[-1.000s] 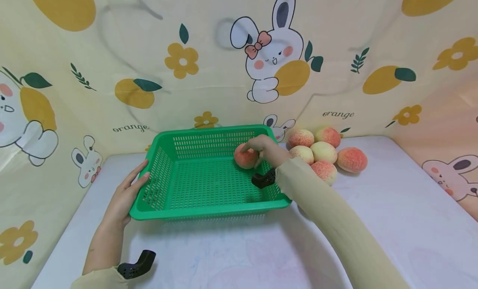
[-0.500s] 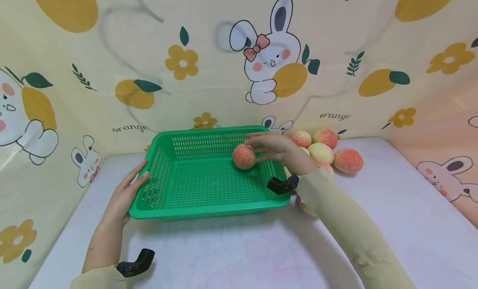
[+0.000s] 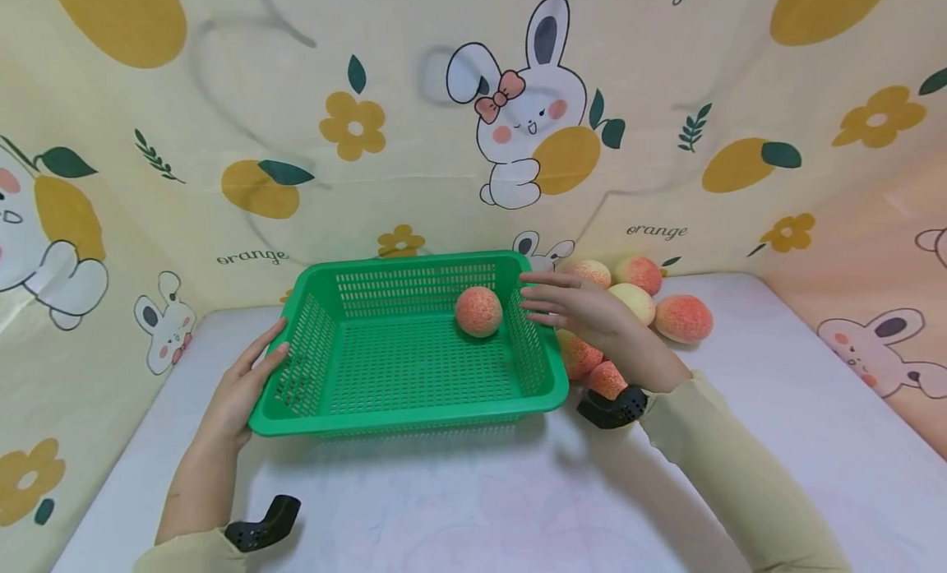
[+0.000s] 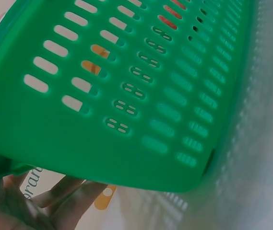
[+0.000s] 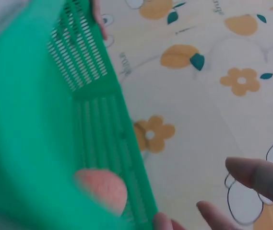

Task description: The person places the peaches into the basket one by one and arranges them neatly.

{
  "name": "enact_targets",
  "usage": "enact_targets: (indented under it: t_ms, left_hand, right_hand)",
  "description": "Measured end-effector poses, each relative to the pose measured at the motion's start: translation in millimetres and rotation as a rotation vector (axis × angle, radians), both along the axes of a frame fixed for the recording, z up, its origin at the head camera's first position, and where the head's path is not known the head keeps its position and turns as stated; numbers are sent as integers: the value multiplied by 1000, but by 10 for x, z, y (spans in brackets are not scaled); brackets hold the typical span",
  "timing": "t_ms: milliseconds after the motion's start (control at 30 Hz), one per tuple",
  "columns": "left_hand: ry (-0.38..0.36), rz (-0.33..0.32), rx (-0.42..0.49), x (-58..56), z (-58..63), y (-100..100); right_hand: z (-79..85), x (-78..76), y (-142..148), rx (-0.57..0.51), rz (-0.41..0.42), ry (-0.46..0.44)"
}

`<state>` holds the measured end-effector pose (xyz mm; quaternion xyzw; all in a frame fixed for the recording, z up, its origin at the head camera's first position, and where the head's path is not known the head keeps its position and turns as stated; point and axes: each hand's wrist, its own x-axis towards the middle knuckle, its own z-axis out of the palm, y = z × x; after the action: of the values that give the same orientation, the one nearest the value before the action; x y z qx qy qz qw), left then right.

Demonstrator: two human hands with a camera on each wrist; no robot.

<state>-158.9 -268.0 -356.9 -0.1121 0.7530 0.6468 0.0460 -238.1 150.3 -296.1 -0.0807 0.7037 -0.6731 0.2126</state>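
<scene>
A green plastic basket [image 3: 414, 419] with slotted walls is set on the table, its left end gripped at the rim by my left hand [image 3: 238, 392]. In the left wrist view, that hand's fingers [image 4: 71, 196] show below the basket's edge. One reddish peach [image 3: 478, 312] lies inside near the right end. My right hand [image 3: 588, 310] is over the basket's right rim with fingers extended and holds nothing. In the right wrist view, the same peach [image 5: 105, 189] shows blurred behind the basket wall. Several more peaches [image 3: 684, 319] are grouped right of the basket, some partly hidden by the right arm.
The pale table [image 3: 444, 491] extends in front of the basket and to its right. A cloth [image 3: 429, 195] printed with rabbits and fruit hangs right behind. Each wrist carries a black mount [image 3: 262, 525].
My right hand has let go of the peach in the basket and moved right, out to the rim, its fingers straightening. The left hand keeps its grip on the basket.
</scene>
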Motion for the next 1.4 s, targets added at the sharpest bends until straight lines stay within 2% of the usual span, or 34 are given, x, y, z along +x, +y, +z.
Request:
enact_targets:
  t_ms: [167, 333, 567, 933, 1267, 1400]
  left_hand:
    - [-7, 4, -25, 0, -5, -20]
    - [-11, 11, -13, 5, -8, -15]
    - [-14, 11, -14, -3, -10, -5]
    - [-16, 11, 3, -11, 2, -4]
    - [-9, 11, 43, -17, -15, -3]
    - [-6, 18, 34, -17, -15, -6]
  right_hand:
    - [-80, 84, 186, 25, -65, 66]
    - [-156, 160, 317, 155, -136, 103]
    - [-243, 302, 532, 299, -131, 175]
    - [-407, 504, 729, 359, -191, 211]
    - [-569, 672, 877, 278, -197, 264]
    - [-616, 719, 937, 312, -203, 240]
